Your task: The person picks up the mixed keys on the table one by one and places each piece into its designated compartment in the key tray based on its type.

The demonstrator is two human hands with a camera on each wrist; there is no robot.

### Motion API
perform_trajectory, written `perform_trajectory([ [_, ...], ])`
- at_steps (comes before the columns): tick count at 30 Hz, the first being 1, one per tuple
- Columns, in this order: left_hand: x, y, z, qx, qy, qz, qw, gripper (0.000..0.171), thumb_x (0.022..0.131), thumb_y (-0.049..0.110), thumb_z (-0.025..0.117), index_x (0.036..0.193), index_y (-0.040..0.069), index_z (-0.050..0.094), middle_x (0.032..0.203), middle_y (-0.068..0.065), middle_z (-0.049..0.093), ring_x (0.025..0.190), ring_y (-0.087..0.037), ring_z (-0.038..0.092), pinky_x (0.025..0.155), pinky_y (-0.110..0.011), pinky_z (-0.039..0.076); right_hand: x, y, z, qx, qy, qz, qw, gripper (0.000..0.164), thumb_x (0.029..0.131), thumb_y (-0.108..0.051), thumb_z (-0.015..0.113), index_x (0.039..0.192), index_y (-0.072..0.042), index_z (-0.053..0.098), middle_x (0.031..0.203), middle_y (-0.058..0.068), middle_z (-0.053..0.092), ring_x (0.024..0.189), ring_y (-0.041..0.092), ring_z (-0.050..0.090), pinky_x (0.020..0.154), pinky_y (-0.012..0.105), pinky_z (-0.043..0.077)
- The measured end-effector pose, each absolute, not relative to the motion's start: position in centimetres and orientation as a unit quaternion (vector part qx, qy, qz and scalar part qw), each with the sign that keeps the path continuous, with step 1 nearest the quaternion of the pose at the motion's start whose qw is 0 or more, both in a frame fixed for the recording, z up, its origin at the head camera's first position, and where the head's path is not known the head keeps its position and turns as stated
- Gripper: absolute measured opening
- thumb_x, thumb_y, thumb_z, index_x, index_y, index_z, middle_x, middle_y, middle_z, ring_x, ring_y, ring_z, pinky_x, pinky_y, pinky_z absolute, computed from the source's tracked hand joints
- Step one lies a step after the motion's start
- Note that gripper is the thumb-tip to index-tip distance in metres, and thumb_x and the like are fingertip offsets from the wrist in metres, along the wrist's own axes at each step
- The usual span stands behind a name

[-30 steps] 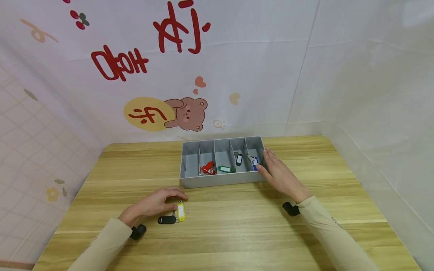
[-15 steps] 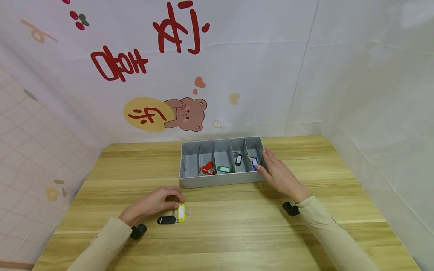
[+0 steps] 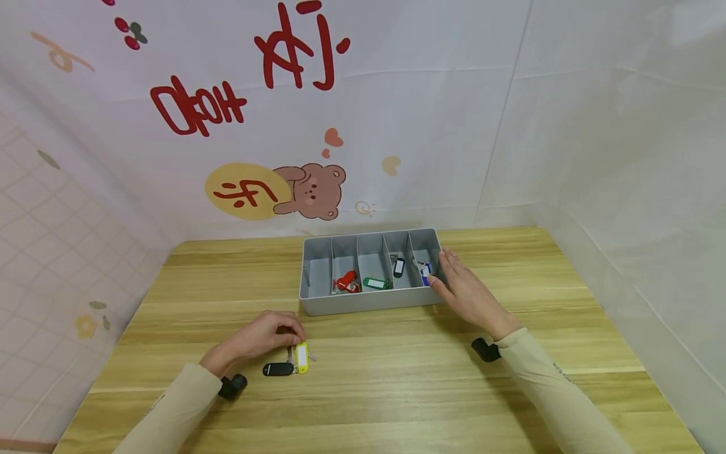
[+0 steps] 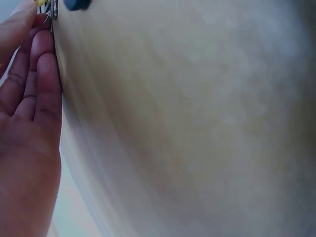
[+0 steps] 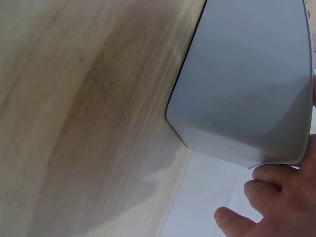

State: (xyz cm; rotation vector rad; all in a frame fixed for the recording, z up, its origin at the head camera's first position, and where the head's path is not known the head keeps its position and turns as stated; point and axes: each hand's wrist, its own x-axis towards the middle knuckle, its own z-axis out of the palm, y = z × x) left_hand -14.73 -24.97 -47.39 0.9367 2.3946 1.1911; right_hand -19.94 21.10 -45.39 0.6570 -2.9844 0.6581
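Note:
My left hand point(image 3: 258, 337) pinches the top end of a yellow key tag point(image 3: 302, 357), by its ring, low over the table. A key shows beside the tag. Just left of it lies a black key tag point(image 3: 278, 369) with its key, apart from the fingertips. In the left wrist view the yellow tag point(image 4: 40, 2) is only partly visible at the top edge. My right hand point(image 3: 471, 293) holds the right end of a grey divided box point(image 3: 368, 304), fingers along the outer end wall and thumb over the rim. The right wrist view shows that wall point(image 5: 247, 79) up close.
Inside the box, from left, one compartment holds no tag, followed by red key tags point(image 3: 347, 280), a green key tag point(image 3: 375, 284), another black key tag point(image 3: 399, 267) and blue key tags point(image 3: 426, 272). A printed curtain point(image 3: 431, 126) stands behind the wooden table point(image 3: 397, 391).
The left fingers have drawn in from a looser reach to a pinch at the yellow tag's top, and the tag has shifted slightly. The right hand and box stay in place.

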Motion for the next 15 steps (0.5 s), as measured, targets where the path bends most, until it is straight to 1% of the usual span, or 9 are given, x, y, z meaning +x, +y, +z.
perform_trajectory([
  [9,-14.39,-24.90,-46.84,0.320,0.838,0.417,0.148,0.009,0.098,0.005,0.070,0.098,0.010,0.078,0.100,-0.001,0.073,0.089,-0.010,0.065,0.079,-0.024,0.054,-19.88,21.07,-45.35,0.210,-0.955,0.211,0.015,0.076,0.111,-0.041,0.046,0.158,0.013,0.021,0.168,0.028,0.017,0.155,0.044,0.016,0.120,0.061,0.022],
  [15,-14.07,-25.31,-46.34,0.318,0.840,0.422,0.124,0.011,0.098,0.004,0.070,0.099,0.010,0.079,0.101,-0.003,0.073,0.093,-0.012,0.066,0.083,-0.026,0.054,-19.88,21.02,-45.28,0.212,-0.955,0.209,0.011,0.077,0.111,-0.043,0.043,0.158,0.014,0.020,0.167,0.029,0.017,0.155,0.045,0.016,0.121,0.059,0.021],
])
